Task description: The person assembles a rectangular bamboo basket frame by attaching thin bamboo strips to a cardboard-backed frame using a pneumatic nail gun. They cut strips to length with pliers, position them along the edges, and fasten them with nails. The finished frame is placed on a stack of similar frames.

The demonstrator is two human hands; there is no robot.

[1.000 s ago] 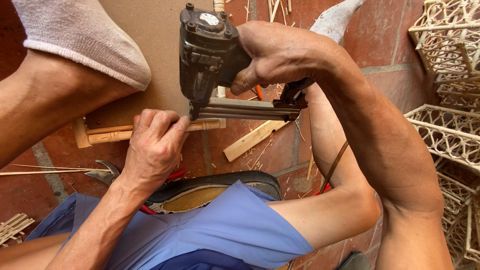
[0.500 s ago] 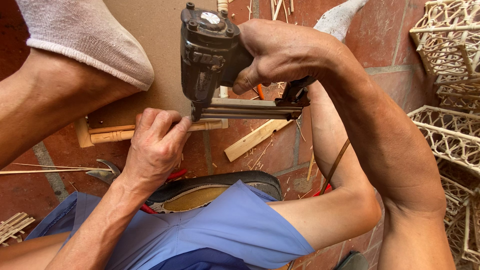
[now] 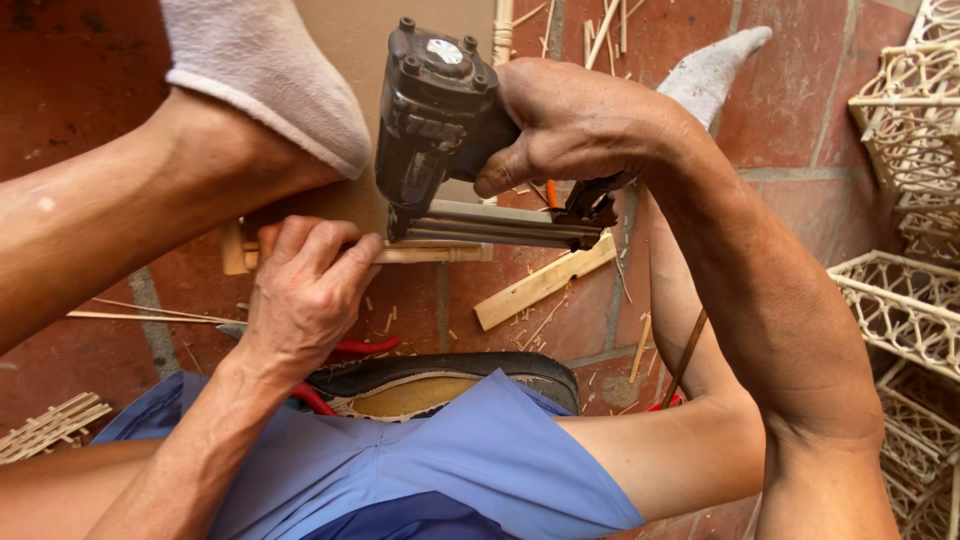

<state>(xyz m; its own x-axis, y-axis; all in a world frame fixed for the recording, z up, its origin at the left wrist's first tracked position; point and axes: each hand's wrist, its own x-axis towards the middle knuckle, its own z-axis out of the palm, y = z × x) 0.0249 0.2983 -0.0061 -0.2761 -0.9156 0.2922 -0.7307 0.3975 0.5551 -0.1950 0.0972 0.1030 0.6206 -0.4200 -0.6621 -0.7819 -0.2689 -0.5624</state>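
Note:
My right hand (image 3: 580, 125) grips a black pneumatic nail gun (image 3: 435, 110) held nose-down, its metal magazine (image 3: 495, 225) running to the right. The gun's nose presses on a thin wooden strip (image 3: 425, 254) lying on the red tile floor. My left hand (image 3: 305, 295) pinches that strip just left of the nose, fingers closed on it. A flat brown board (image 3: 345, 200) lies under my left socked foot (image 3: 265, 70), with the strip along its near edge. The strip's left end (image 3: 233, 258) sticks out past my hand.
A loose wooden slat (image 3: 545, 282) lies right of the gun. A black shoe (image 3: 440, 380) and red-handled pliers (image 3: 365, 348) sit by my blue shorts. Woven rattan baskets (image 3: 905, 300) stack at the right. Cane bundle (image 3: 50, 428) lies lower left. Splinters litter the tiles.

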